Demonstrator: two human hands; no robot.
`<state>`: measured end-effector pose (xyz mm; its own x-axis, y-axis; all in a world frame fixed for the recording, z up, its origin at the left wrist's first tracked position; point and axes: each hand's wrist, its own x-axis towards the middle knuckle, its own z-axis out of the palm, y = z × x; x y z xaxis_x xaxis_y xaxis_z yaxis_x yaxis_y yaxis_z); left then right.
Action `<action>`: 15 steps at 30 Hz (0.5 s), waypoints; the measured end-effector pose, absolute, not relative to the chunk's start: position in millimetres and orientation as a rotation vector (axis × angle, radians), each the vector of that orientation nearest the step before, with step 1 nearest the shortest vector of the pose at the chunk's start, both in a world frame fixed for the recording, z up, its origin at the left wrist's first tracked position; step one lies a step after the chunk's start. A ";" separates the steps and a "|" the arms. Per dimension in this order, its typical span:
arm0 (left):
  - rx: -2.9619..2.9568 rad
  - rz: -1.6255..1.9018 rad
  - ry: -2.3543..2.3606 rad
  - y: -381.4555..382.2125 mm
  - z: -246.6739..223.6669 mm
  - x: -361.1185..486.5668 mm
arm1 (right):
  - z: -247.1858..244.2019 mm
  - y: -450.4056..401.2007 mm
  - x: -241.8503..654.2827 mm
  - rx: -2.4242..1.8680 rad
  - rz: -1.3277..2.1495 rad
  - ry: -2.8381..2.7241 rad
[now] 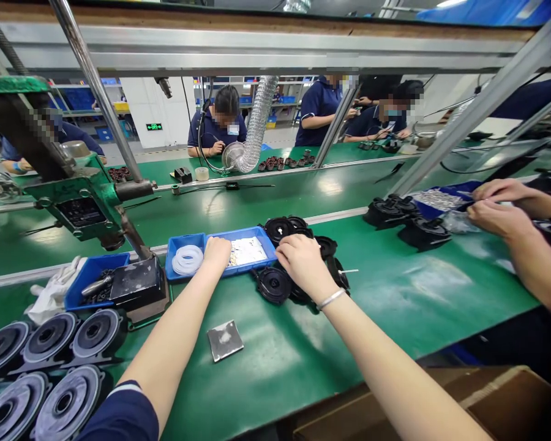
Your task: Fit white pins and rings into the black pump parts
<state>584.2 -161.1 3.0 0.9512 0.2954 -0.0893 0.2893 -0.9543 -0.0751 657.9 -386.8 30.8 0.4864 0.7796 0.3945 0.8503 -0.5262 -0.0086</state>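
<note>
My left hand (217, 255) is closed, its fingers curled down into the blue tray (197, 237) near its divider. What the fingertips pinch, if anything, is hidden. White plastic rings (187, 260) lie in the tray's left compartment, and small white and brass-coloured pieces (250, 251) fill the right one. Beside the tray, my right hand (300, 260), with a silver bangle at the wrist, has its fingers bent over a cluster of black round housings (274, 284). It grips one of them, mostly covered by the hand. A thin white stick (349, 271) juts from a housing on the right.
A green press (82, 208) stands at left above a black block (138, 282). Behind that block is a blue bin (80, 285); white gloves (57, 291) lie beside it. Several round housings (55, 337) sit front left. A metal plate (224, 340) lies centrally. A co-worker's hands (500, 205) work at right.
</note>
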 end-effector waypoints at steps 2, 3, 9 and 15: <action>-3.023 0.166 -0.466 -161.3 -0.6 586.3 | 32.0 -361.5 669.7 -2.667 -0.378 -1.585; -3.016 0.167 -0.469 -161.3 -2.1 586.8 | 30.3 -349.9 675.2 -2.697 -0.327 -1.659; -3.002 0.135 -0.487 -160.8 -7.5 587.0 | 7.0 -306.1 695.8 -2.702 -0.141 -1.835; -3.017 0.069 -0.488 -158.4 -6.7 584.9 | 1.6 -297.2 698.0 -2.683 -0.059 -1.744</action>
